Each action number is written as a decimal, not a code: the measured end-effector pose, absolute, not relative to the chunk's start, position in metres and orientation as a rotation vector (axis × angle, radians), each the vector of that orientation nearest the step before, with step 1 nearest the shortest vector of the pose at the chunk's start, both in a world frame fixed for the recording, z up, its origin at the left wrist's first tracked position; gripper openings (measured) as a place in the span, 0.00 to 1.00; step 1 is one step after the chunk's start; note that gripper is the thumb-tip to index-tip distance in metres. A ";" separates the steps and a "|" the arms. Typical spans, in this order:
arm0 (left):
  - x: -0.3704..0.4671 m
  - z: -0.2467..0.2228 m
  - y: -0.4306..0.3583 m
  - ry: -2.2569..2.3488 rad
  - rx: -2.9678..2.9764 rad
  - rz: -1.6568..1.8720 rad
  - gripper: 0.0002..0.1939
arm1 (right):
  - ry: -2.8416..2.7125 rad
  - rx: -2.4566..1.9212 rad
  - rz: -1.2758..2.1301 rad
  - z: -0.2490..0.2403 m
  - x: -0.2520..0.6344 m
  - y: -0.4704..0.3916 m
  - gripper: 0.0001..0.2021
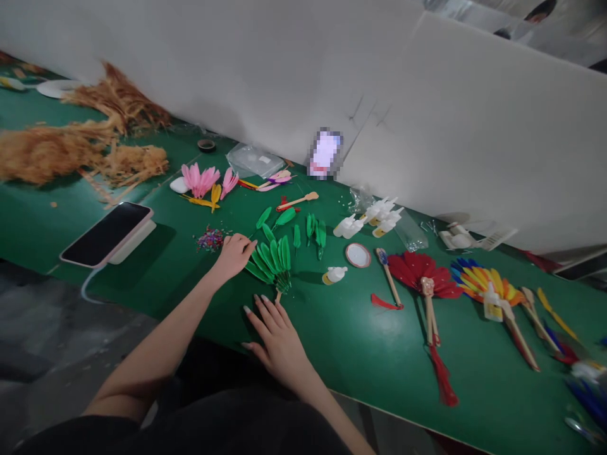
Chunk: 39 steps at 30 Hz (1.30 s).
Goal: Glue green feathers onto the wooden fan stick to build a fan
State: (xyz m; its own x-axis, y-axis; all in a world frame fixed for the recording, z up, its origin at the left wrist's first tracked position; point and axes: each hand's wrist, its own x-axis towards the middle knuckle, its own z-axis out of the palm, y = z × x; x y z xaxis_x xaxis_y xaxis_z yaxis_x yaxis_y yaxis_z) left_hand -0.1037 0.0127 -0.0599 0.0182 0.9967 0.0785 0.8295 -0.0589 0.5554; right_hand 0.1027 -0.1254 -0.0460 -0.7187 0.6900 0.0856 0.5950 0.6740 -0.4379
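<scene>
A fan of green feathers point(272, 259) on a short wooden handle lies on the green table. My left hand point(233, 254) is at its upper left edge, fingers curled together near a feather tip; whether something is between the fingertips is too small to tell. Below the fan, my right hand point(275, 335) rests flat on the table, fingers spread, fingertips beside the handle. Loose green feathers point(317, 234) lie above and right of the fan. Next to my left hand is a pile of coloured beads point(209, 239).
A phone on a stand point(109, 234) is at the left, brown fibres point(52, 151) behind it. Pink feathers point(200, 181) lie farther back. Glue bottles point(334, 275), a small dish point(358, 255) and a red feather fan point(422, 275) are to the right.
</scene>
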 end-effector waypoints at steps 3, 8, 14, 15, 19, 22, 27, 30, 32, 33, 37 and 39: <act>-0.102 -0.057 0.012 1.851 1.952 0.654 0.22 | -2.634 -1.036 0.585 -0.046 0.103 -0.125 0.30; -0.096 -0.058 0.014 1.823 1.963 0.659 0.23 | -2.635 -1.038 0.582 -0.048 0.102 -0.126 0.29; -0.097 -0.059 0.017 1.792 1.924 0.662 0.19 | -2.641 -1.038 0.582 -0.048 0.102 -0.125 0.30; -0.098 -0.058 0.016 1.787 1.915 0.662 0.18 | -2.642 -1.038 0.582 -0.048 0.102 -0.125 0.30; -0.106 -0.054 0.011 1.759 1.889 0.666 0.16 | -2.642 -1.044 0.581 -0.047 0.103 -0.125 0.29; -0.109 -0.054 0.010 1.753 1.889 0.678 0.15 | -2.642 -1.044 0.566 -0.047 0.103 -0.126 0.30; -0.109 -0.057 0.012 1.757 1.923 0.696 0.14 | -2.635 -1.044 0.568 -0.048 0.102 -0.126 0.30; -0.109 -0.058 0.012 1.778 1.928 0.703 0.13 | -2.634 -1.043 0.581 -0.048 0.102 -0.126 0.30; -0.109 -0.058 0.011 1.788 1.931 0.705 0.14 | -2.633 -1.048 0.587 -0.048 0.102 -0.125 0.29; -0.109 -0.058 0.010 1.793 1.934 0.707 0.14 | -2.634 -1.048 0.589 -0.047 0.102 -0.125 0.29; -0.115 -0.055 0.005 1.846 1.941 0.729 0.19 | -2.642 -1.038 0.587 -0.046 0.102 -0.125 0.30; -0.119 -0.054 0.001 1.868 1.976 0.712 0.21 | -2.640 -1.037 0.583 -0.046 0.102 -0.125 0.29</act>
